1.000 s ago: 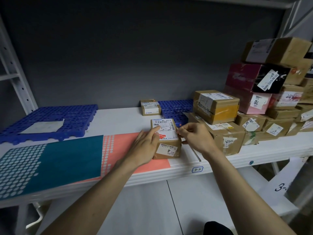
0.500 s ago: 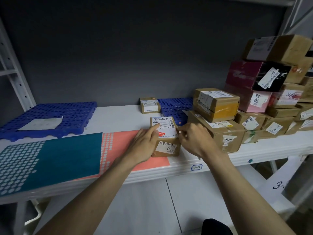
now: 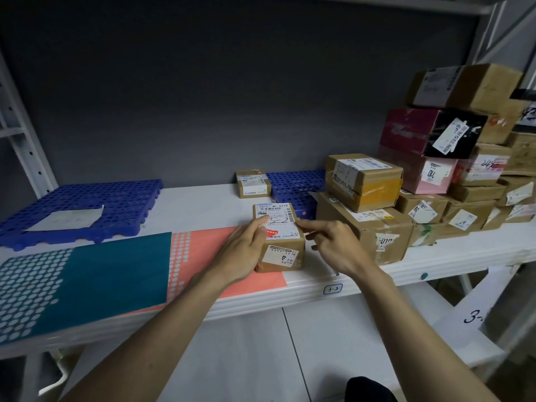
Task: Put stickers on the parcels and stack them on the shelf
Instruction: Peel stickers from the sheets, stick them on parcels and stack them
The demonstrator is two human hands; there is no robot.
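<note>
The small cardboard parcel stands on the white shelf, near its front edge, at the centre of the view. Its base rests partly on the salmon end of a teal-and-salmon dotted sheet that lies flat along the shelf front, extending toward 9 o'clock from the parcel.

The left hand lies against the parcel's left side with fingers straight; its index fingertip presses on the white shipping label on the parcel top, next to a handwritten "3-2". The right hand is at 3 o'clock of the parcel; its extended index finger touches the parcel's top right edge, and the remaining fingers are loosely curled and hold nothing. A second small sticker is on the parcel's front face.

At 12 o'clock of the parcel, near the dark back wall, stands a smaller labelled box. Just beside it, toward 3 o'clock, lies a blue perforated mat. A second blue perforated mat lies at 9 o'clock on the shelf and carries a grey sheet.

At 2 o'clock a stack of labelled parcels fills the right end of the shelf. The nearest large carton is just beside the right hand. A tag reading "3-2" is fixed to the shelf front edge.
</note>
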